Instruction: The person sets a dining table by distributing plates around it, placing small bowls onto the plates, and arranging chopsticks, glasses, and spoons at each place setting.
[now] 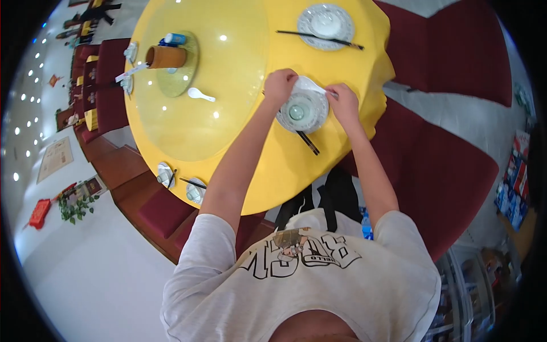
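Note:
Over the far rim of a patterned glass-like plate, my left hand and my right hand are both closed. Between them is a small white spoon, with its narrow end at my right fingertips. My left fingers pinch its other end, though the exact contact is partly hidden. A clear glass cup sits on the plate. Dark chopsticks stick out from the plate's near side, partly covered by it.
The round table has a yellow cloth and a glass turntable carrying another white spoon and a brown container. Another place setting has a plate with chopsticks. Dark red chairs stand at right.

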Demonstrator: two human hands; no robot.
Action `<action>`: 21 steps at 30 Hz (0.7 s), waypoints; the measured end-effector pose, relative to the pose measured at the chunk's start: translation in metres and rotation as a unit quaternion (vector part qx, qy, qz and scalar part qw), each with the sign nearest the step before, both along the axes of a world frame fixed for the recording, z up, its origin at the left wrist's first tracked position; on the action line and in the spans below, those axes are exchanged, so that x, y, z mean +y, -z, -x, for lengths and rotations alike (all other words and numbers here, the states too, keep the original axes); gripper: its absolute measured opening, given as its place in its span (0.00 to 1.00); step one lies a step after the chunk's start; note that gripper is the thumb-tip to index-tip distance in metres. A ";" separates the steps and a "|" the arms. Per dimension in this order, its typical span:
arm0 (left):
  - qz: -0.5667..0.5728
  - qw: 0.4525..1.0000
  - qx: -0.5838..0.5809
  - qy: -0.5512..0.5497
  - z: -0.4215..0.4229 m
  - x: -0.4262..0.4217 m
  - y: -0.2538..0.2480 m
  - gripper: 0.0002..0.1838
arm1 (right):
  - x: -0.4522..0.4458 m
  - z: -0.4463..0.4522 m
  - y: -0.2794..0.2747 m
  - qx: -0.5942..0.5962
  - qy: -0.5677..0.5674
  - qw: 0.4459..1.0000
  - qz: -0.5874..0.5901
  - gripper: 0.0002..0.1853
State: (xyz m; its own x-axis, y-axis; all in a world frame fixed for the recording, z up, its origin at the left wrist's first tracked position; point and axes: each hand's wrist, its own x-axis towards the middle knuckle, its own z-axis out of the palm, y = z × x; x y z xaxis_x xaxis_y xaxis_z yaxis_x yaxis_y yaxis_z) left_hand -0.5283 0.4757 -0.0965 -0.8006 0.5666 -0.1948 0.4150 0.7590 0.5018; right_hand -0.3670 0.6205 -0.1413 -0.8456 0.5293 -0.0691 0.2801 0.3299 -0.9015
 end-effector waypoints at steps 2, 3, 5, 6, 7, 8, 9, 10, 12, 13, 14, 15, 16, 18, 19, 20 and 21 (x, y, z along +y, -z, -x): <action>0.014 1.000 0.012 0.008 0.005 0.002 0.006 0.09 | 0.001 0.003 0.002 -0.011 -0.007 1.000 0.005 0.08; 0.025 0.999 0.023 0.016 0.006 0.001 0.007 0.08 | 0.000 0.003 -0.001 -0.020 -0.012 1.000 0.012 0.08; 0.029 0.999 0.023 0.013 0.007 0.000 0.009 0.09 | -0.002 0.004 0.002 -0.016 -0.020 1.000 0.002 0.08; 0.036 0.999 0.019 0.007 0.005 0.000 0.005 0.09 | -0.003 0.003 0.002 -0.012 -0.024 1.000 -0.004 0.08; 0.042 0.999 0.013 0.003 0.004 0.000 0.001 0.09 | -0.004 0.003 0.001 -0.009 -0.026 1.000 -0.011 0.08; 0.043 0.999 0.015 0.005 0.004 0.000 -0.003 0.09 | -0.005 0.003 0.000 0.000 -0.030 0.999 -0.016 0.08; 0.043 0.999 0.015 0.008 0.003 0.000 -0.006 0.09 | -0.006 0.003 -0.002 0.008 -0.032 0.999 -0.021 0.08; 0.054 0.998 0.015 0.013 0.002 0.000 -0.004 0.09 | -0.006 0.002 -0.003 -0.018 -0.042 0.999 -0.025 0.08; 0.061 0.997 0.036 0.026 0.003 -0.001 0.001 0.10 | -0.005 0.003 -0.007 -0.034 -0.052 0.998 -0.026 0.08; 0.058 0.997 0.044 0.023 0.000 0.000 -0.002 0.09 | -0.005 0.002 -0.009 -0.028 -0.055 0.998 -0.023 0.08; 0.084 0.995 0.046 0.032 0.000 0.000 0.001 0.09 | -0.005 0.003 -0.008 -0.015 -0.057 0.998 -0.031 0.08; 0.111 0.992 0.047 0.041 0.001 0.000 0.004 0.09 | -0.005 0.002 -0.006 -0.025 -0.058 0.998 -0.024 0.08; 0.106 0.992 0.057 0.036 0.000 -0.002 0.005 0.09 | -0.005 0.002 -0.005 -0.036 -0.059 0.997 -0.017 0.08; 0.102 0.994 0.020 0.025 -0.001 -0.003 0.006 0.09 | -0.003 0.002 -0.005 -0.032 -0.067 0.997 -0.024 0.08; 0.098 0.995 0.026 0.020 -0.002 -0.002 0.004 0.09 | -0.003 0.002 -0.007 -0.038 -0.074 0.996 -0.024 0.08; 0.099 0.995 0.023 0.015 -0.003 -0.002 0.003 0.09 | -0.003 0.002 -0.009 -0.032 -0.080 0.996 -0.028 0.08; 0.101 0.995 0.019 0.007 -0.005 -0.003 0.002 0.09 | -0.003 0.003 -0.010 -0.030 -0.078 0.995 -0.045 0.08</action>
